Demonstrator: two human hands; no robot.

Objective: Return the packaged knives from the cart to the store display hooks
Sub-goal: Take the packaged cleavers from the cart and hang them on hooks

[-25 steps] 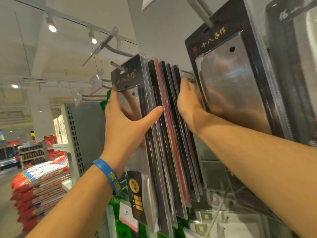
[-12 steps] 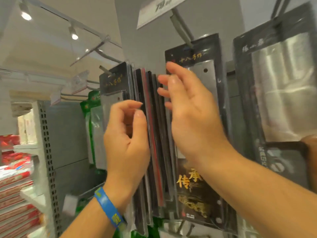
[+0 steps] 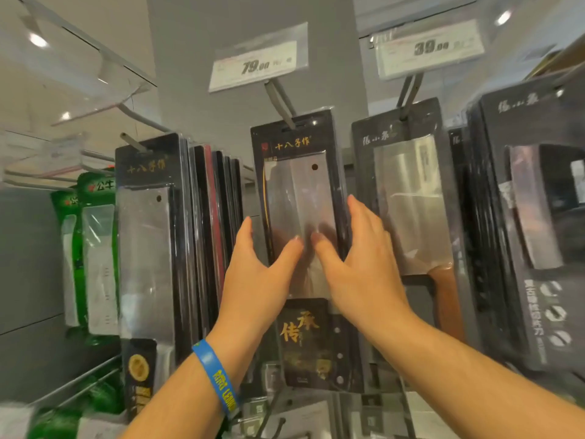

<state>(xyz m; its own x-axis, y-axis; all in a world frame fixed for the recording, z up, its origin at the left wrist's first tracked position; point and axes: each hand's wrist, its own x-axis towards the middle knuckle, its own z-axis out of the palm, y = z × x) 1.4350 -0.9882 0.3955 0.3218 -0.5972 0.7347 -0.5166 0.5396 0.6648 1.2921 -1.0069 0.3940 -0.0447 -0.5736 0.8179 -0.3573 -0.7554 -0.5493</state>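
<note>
a packaged knife (image 3: 300, 198) hangs on the middle display hook (image 3: 280, 103), under a 79.00 price tag (image 3: 258, 63). the left hand (image 3: 253, 280) and right hand (image 3: 364, 267) pinch its side edges, thumbs on the front and fingers (image 3: 356, 207) behind. other knife packs (image 3: 148, 248) hang on both sides.

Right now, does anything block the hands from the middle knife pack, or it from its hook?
Nothing visible: left hand and right hand already hold the black clear-fronted cleaver pack, hung on its grey metal hook.
</note>
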